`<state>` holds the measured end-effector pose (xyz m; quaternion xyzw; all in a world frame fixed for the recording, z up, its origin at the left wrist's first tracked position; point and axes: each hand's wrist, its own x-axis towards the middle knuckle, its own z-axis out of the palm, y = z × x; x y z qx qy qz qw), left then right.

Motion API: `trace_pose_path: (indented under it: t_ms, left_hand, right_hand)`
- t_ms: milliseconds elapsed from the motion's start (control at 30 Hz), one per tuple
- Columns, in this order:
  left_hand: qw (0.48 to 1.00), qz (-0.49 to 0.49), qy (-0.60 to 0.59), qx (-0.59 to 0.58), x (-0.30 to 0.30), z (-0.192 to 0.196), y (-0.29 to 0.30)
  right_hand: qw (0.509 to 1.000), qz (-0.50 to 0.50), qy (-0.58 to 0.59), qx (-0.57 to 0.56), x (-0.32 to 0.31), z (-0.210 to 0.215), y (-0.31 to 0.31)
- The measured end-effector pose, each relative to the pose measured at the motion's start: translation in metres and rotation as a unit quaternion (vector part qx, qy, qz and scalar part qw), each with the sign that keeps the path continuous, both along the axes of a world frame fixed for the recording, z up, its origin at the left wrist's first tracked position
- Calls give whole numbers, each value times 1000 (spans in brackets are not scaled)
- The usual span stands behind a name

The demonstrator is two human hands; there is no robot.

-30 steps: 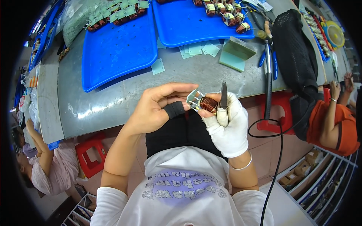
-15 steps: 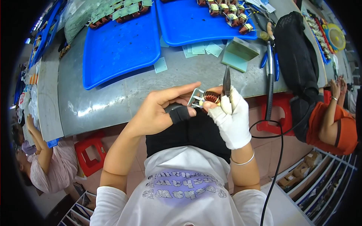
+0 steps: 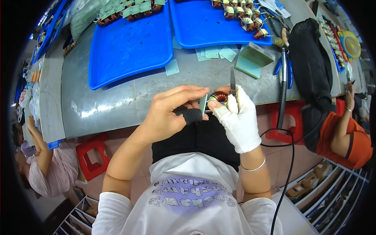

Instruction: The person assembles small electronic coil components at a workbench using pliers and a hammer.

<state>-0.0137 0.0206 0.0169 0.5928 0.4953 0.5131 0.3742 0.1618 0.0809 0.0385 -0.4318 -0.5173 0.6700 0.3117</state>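
My left hand (image 3: 166,111), its thumb wrapped in black, is closed on a small pale green board (image 3: 203,104). The board stands nearly edge-on against the wire leads of a copper-wound ring coil (image 3: 219,96). My right hand (image 3: 241,125), in a white glove with bare fingertips, pinches that coil between thumb and fingers. From the same hand a metal tool with a long pointed tip (image 3: 233,80) sticks up; it looks like long-nose pliers, its handles mostly hidden by the glove. Both hands are above my lap, at the near edge of the metal table (image 3: 129,111).
Two blue trays (image 3: 131,58) (image 3: 207,23) hold coils at their far ends, the left ones topped with green boards. Loose green boards (image 3: 211,52) and a stack of green board (image 3: 252,58) lie nearby. Pliers (image 3: 290,74) and a black-covered object (image 3: 309,58) are at right. Co-workers sit on both sides.
The green board has turned more edge-on and sits over the coil's leads. The pointed tool has rotated to show a narrower side. My view has shifted slightly left.
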Motion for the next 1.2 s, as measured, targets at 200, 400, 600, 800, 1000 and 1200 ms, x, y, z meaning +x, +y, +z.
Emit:
trace_pose_path:
  t_ms: [200, 400, 600, 800, 1000, 1200]
  left_hand:
    - [995, 10, 75, 60, 0, 1, -4]
    - [997, -3, 67, 44, -5, 2, -6]
    - [987, -11, 135, 84, -10, 2, -9]
    - [980, -19, 160, 121, -13, 0, -10]
    - [982, 3, 173, 79, -13, 7, -9]
    - [996, -7, 72, 59, -12, 4, -6]
  right_hand:
    - [999, 31, -15, -20, -2, -1, 6]
    - [995, 66, -67, -29, -2, 8, 8]
    - [989, 99, -66, -89, -1, 14, 14]
    - [981, 123, -45, -146, 1, 10, 20]
    - [984, 131, -58, -108, -1, 10, 20]
    - [990, 123, -37, -56, -1, 12, 15]
